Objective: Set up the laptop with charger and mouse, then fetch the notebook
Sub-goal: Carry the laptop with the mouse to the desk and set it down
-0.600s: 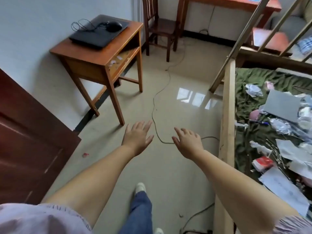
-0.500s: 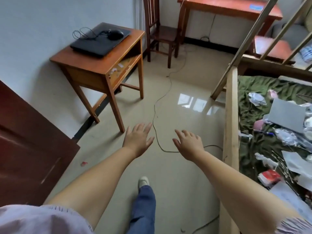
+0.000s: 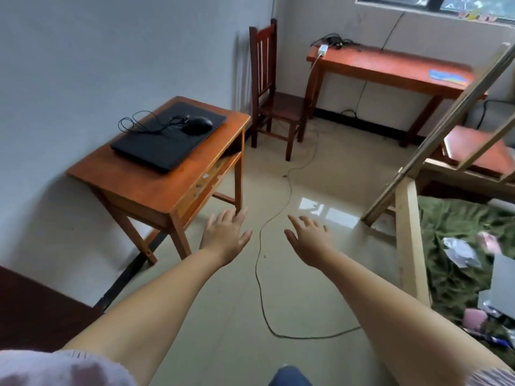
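A person's left hand (image 3: 225,236) and right hand (image 3: 308,240) reach forward over the tiled floor (image 3: 320,168), fingers spread wide and holding nothing. The view has lifted since half a second ago — the window wall and a long red desk (image 3: 390,69) with a white charger (image 3: 323,49) now show. The closed black laptop (image 3: 164,140) lies on the small wooden surface (image 3: 156,185) at left, a corded mouse (image 3: 197,125) resting on its lid — both well apart from the hands.
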